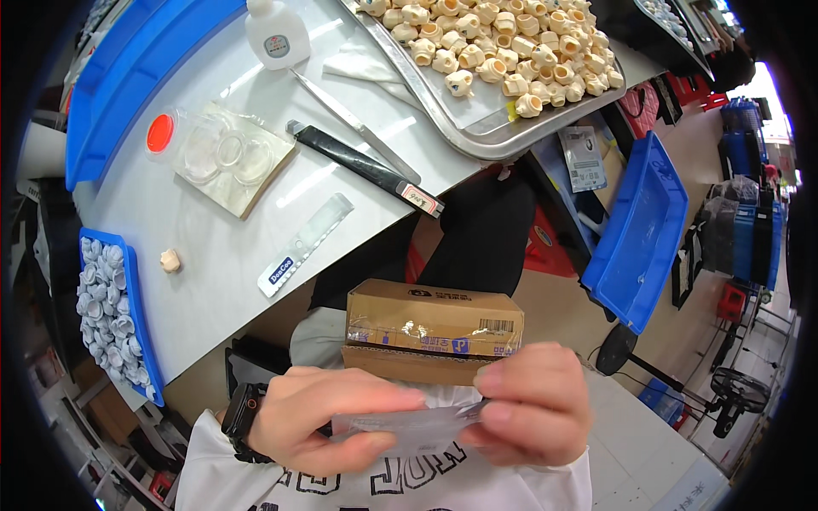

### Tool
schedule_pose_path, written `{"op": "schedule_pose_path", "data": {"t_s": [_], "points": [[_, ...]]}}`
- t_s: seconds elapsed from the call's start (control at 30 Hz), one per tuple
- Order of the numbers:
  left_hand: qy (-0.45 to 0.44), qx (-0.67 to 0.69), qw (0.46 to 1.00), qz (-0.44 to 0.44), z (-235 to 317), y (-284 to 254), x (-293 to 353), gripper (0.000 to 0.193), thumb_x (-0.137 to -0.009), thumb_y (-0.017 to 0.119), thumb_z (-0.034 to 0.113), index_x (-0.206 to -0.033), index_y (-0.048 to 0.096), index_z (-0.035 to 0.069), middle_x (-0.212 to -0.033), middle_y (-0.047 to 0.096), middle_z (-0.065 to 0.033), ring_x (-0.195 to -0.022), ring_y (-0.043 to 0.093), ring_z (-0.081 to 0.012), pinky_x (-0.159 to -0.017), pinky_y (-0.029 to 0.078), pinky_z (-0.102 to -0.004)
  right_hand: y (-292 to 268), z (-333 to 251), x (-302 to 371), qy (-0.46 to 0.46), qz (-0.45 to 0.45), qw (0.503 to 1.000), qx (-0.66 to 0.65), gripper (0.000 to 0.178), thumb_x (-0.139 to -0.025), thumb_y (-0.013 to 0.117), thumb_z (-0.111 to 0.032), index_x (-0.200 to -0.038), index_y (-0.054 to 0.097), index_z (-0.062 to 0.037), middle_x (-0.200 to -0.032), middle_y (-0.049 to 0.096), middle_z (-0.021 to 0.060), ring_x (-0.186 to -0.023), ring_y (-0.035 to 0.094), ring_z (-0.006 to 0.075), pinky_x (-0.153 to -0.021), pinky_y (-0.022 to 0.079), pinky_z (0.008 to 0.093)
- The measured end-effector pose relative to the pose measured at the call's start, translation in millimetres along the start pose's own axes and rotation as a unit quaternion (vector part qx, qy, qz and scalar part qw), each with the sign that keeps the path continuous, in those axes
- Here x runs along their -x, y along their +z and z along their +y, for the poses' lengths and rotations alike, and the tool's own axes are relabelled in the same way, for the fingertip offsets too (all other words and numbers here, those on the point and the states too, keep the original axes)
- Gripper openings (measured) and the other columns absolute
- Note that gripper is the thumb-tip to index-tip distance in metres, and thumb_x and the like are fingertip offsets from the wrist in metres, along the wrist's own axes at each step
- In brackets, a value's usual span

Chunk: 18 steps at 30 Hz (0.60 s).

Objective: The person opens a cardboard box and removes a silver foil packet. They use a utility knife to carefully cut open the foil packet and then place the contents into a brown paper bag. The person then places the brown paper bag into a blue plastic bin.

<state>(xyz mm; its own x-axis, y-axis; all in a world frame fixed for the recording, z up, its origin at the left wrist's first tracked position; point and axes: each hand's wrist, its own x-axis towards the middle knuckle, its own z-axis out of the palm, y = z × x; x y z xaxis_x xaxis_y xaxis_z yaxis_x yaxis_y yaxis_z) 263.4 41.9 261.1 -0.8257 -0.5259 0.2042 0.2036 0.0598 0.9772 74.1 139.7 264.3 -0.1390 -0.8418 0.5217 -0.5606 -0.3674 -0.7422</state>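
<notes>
Close to my chest, a small clear plastic bag (417, 427) is stretched between my two hands. My left hand (324, 417), with a dark watch on its wrist, pinches one end between thumb and fingers. Gripping the other end is my right hand (537, 404), its thumb and fingertips closed together on the edge. Glare and the fingers hide whether anything is inside the bag. A closed brown cardboard box (434, 328) lies on my lap just beyond the hands, and my right fingertips overlap its near right corner in the view.
On the white table (204, 315) are a clear ruler (307, 243), a black-handled cutter (358, 166), tweezers (358, 128), a pad with clear dishes (230, 162) and a white bottle (277, 38). A metal tray (486, 145) holds many cream parts; a blue tray (141, 324) holds grey ones. A blue bin (639, 230) stands right.
</notes>
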Motion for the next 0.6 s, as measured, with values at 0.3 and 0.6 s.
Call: {"op": "schedule_pose_path", "data": {"t_s": [0.3,0.6], "points": [[-0.228,0.042,0.968,-0.097,-17,-7,-8,0.032,-0.081,0.062,0.002,-0.111,0.051,-0.002,-0.093,0.063,-0.0133,-0.083,0.065,-0.0179,-0.070,0.050,-0.0276,-31,31,-4,0.389,-0.326,0.794,-0.334,0.015,-0.084,0.063,-0.012,-0.078,0.065,0.0012,-0.065,0.061,0.0074,-0.058,0.056,0.0149,-0.053,0.041,0.0269],[-0.169,0.002,0.979,-0.110,-29,-5,-12,0.028,-0.082,0.060,0.001,-0.108,0.050,-0.001,-0.090,0.063,-0.0107,-0.079,0.064,-0.0178,-0.067,0.049,-0.0271,-22,30,20,0.409,-0.264,0.791,-0.371,0.014,-0.087,0.060,-0.011,-0.088,0.064,0.0024,-0.081,0.063,0.0078,-0.067,0.056,0.0117,-0.059,0.045,0.0245]]}}
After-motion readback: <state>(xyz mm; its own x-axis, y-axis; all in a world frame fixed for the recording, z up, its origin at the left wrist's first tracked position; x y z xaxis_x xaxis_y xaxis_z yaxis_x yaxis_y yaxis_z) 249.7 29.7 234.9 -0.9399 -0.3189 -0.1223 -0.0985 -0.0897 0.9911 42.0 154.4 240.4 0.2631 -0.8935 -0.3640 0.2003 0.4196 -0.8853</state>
